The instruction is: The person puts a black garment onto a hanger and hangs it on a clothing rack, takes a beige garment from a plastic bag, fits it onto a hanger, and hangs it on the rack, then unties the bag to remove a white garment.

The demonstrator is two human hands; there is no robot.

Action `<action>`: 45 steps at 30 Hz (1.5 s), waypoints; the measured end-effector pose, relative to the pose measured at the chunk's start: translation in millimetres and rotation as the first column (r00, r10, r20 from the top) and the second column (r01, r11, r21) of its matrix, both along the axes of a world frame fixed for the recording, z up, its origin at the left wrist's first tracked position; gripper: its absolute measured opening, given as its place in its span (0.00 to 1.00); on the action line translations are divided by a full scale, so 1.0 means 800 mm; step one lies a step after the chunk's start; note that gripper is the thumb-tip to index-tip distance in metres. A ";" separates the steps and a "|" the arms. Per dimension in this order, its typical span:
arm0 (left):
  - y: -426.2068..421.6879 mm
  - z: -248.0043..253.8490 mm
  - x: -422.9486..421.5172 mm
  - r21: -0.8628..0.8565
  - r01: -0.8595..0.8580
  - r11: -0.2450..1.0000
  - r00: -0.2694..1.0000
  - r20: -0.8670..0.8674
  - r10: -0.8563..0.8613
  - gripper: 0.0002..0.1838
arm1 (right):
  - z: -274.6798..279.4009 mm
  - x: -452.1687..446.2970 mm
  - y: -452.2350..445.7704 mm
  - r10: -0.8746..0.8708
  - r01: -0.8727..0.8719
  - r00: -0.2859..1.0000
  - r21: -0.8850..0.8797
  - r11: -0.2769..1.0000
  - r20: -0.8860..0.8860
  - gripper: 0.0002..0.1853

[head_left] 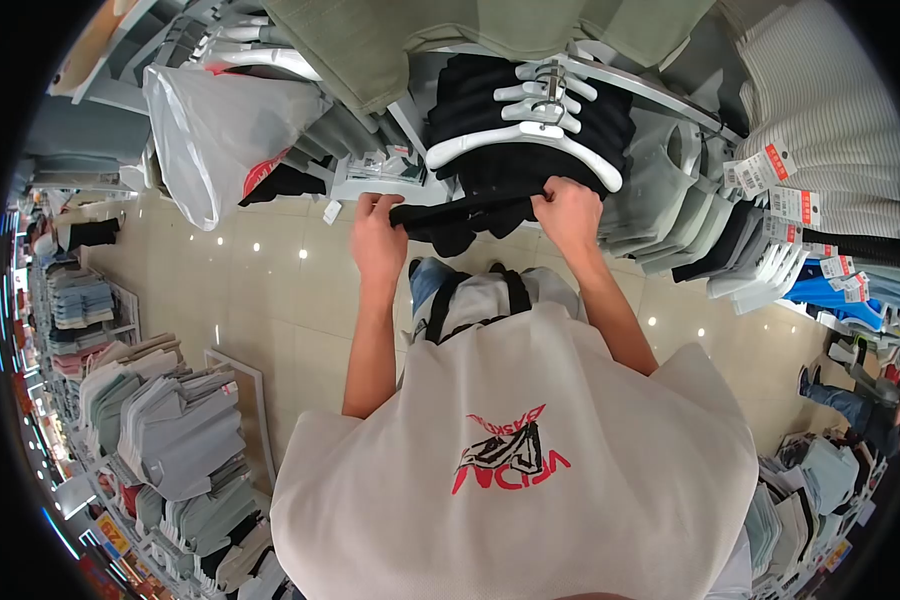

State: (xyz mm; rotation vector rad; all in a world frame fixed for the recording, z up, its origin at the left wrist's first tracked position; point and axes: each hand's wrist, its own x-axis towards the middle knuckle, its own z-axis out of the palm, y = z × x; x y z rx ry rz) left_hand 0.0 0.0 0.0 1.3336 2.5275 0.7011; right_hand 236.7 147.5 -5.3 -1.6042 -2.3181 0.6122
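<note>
A black garment (465, 212) is stretched between my two hands, its edge gripped at both ends. My left hand (378, 235) pinches the left end. The right end is pinched by my right hand (568, 212). Just above it, a white hanger (523, 136) lies against black clothes (460, 85), with more white hangers stacked behind it on a rack rail (660, 92). Whether the held garment is joined to the black clothes on the hanger, I cannot tell.
A white plastic bag (220, 135) hangs at the upper left. Grey garments (660, 185) and striped ones with price tags (830, 110) hang at the right. Clothing racks (185, 430) stand at the lower left. A person's legs (835, 400) show at the far right.
</note>
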 end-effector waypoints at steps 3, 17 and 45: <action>0.013 -0.001 -0.026 -0.032 -0.025 0.999 0.989 -0.147 0.020 0.17 | -0.028 -0.016 0.010 0.006 0.009 0.989 0.099 0.995 -0.145 0.11; 0.041 -0.012 -0.038 0.069 -0.088 0.994 0.989 -0.115 0.096 0.16 | -0.040 -0.016 0.020 0.066 -0.056 0.982 0.061 0.997 -0.176 0.09; 0.002 -0.026 0.000 0.378 -0.144 0.915 0.685 0.705 -0.183 0.22 | -0.106 0.007 0.146 0.095 -0.051 0.963 0.177 0.983 -0.251 0.29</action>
